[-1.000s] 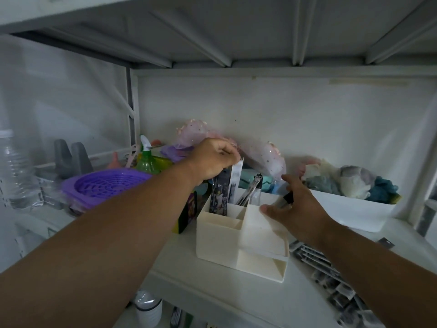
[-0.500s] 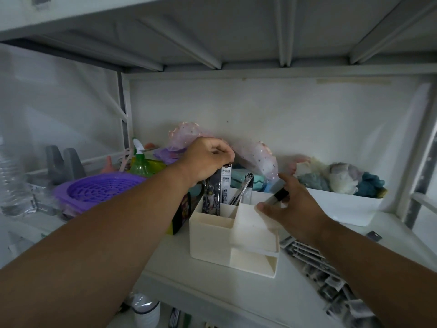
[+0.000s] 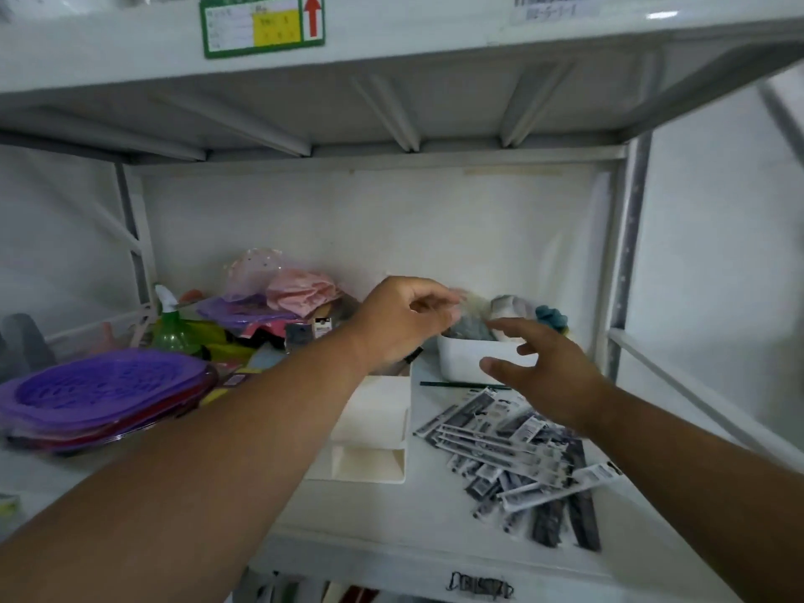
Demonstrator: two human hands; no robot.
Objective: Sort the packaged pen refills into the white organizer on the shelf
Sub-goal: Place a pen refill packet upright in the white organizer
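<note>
White organizer [image 3: 374, 428], black-and-white printed refill packs [image 3: 513, 446] right of the organizer, purple perforated basket [image 3: 104, 391] left of it, green spray bottle [image 3: 172, 328], pink fabric [image 3: 300, 291] behind, white bin [image 3: 470, 359], green-and-yellow label [image 3: 263, 23] with red arrow above

Shelf [image 3: 426, 541] looks painted metal, white, smooth with a dull sheen; white organizer [image 3: 374, 428] is matt smooth plastic, same as the white bin [image 3: 470, 363] behind it. Packaged pen refills [image 3: 513, 446] sit in glossy clear film with printed paper backing. Purple baskets [image 3: 104, 393] are shiny perforated plastic; pink cloth [image 3: 300, 289] soft and crumpled, under sheer dotted mesh.
</note>
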